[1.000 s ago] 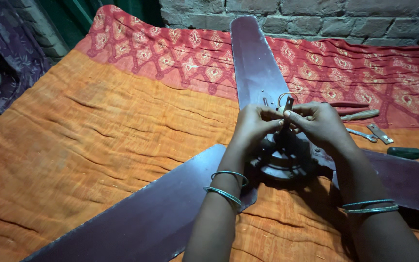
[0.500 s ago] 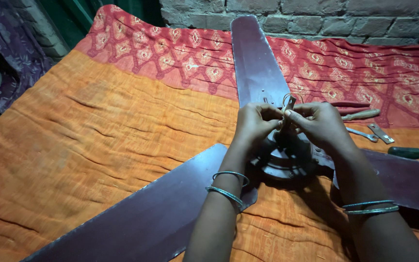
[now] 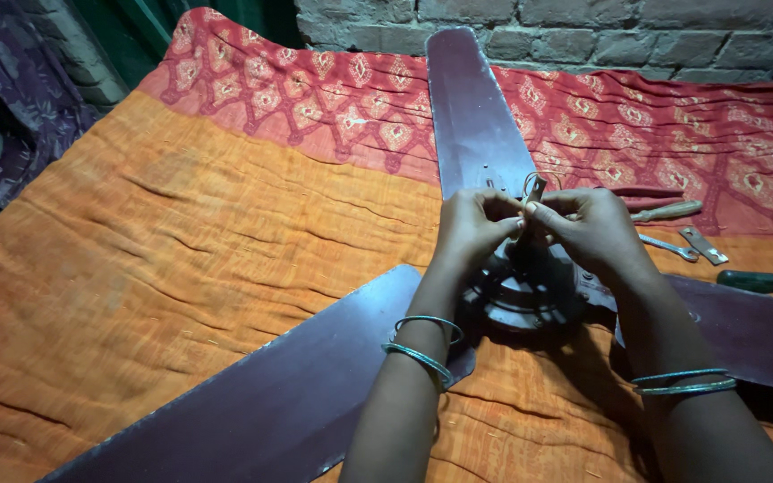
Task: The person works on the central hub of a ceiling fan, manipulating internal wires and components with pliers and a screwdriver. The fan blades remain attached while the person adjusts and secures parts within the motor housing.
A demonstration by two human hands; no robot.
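Over the dark fan motor hub (image 3: pixel 530 295) at centre, the left hand (image 3: pixel 471 228) and right hand (image 3: pixel 594 231) pinch a small metal piece (image 3: pixel 535 189) between their fingertips, with purple blades (image 3: pixel 471 116) running to 12, 8 and 4 o'clock across the orange cloth (image 3: pixel 181 259), tools (image 3: pixel 691 241) lying at 3 o'clock

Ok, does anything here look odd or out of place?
Mainly the setting: a ceiling fan lies on a rumpled orange cloth, blades splayed out. Both hands pinch a small metal piece above its hub. Tools lie loose by the right blade. Nothing looks spilled or broken.
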